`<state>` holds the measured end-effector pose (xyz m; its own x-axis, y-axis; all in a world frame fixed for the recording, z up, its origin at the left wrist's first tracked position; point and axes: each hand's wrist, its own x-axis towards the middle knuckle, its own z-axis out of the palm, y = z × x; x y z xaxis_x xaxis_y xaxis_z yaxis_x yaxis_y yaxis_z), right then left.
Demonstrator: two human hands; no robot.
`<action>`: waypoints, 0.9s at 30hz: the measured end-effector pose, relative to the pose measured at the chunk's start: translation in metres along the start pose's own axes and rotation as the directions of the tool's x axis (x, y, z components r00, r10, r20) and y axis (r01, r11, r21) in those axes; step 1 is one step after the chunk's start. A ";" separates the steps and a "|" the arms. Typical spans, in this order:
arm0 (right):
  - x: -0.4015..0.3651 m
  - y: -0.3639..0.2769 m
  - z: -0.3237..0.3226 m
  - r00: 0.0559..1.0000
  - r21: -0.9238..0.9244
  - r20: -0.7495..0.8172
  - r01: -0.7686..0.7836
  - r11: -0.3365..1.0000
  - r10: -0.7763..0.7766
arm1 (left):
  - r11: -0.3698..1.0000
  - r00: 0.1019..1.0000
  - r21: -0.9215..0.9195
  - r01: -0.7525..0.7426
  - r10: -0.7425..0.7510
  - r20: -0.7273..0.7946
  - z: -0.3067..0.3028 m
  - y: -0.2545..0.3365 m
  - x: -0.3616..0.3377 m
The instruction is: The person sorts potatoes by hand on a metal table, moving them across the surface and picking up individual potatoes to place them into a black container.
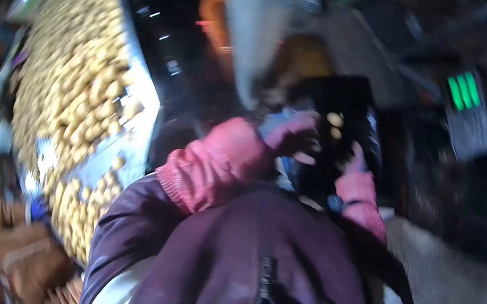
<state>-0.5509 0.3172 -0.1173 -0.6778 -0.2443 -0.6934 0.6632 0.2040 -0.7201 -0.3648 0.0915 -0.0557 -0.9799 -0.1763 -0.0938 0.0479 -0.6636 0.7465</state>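
My left hand (297,136), below a bunched pink sleeve (225,149), reaches over a black container (352,96). Its thumb and fingers are apart, blurred by motion. Across from it, my right hand (355,163) is at the container's right side, with its fingers stretched forward and nothing visible in them. Between and just beyond the hands, two pale potatoes (334,126) show against the dark inside of the container. Shadow hides the rest of the inside.
On my left, a long metal-edged table (149,97) carries a heap of potatoes (89,66). Another person in a brown garment (22,245) is at lower left. A grey post (252,27) and an orange crate (216,19) are ahead. A device with green lights (468,113) stands right.
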 end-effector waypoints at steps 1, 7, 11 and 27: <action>0.035 0.001 -0.007 0.993 -0.003 -0.057 -0.100 0.995 0.100 | 0.997 0.999 0.078 -0.014 0.018 -0.049 -0.011 0.004 -0.009; -0.004 -0.037 0.155 0.851 -0.285 0.382 0.478 0.831 -0.359 | 0.986 0.869 0.165 0.027 0.059 -0.492 -0.047 0.049 -0.099; -0.081 -0.015 0.269 0.484 -0.235 0.838 0.737 0.633 -0.253 | 0.965 0.677 0.259 -0.039 0.216 -0.704 -0.012 0.083 -0.211; -0.209 0.163 0.456 -0.602 0.595 0.795 0.748 -0.296 0.075 | 0.559 -0.279 0.214 0.801 0.664 -0.694 -0.006 -0.054 -0.516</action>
<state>-0.1564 -0.0312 -0.0791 0.7102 -0.5910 0.3826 -0.5142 -0.8066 -0.2915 0.1394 0.2142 -0.0515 0.4396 -0.8959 0.0650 -0.7994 -0.3572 0.4831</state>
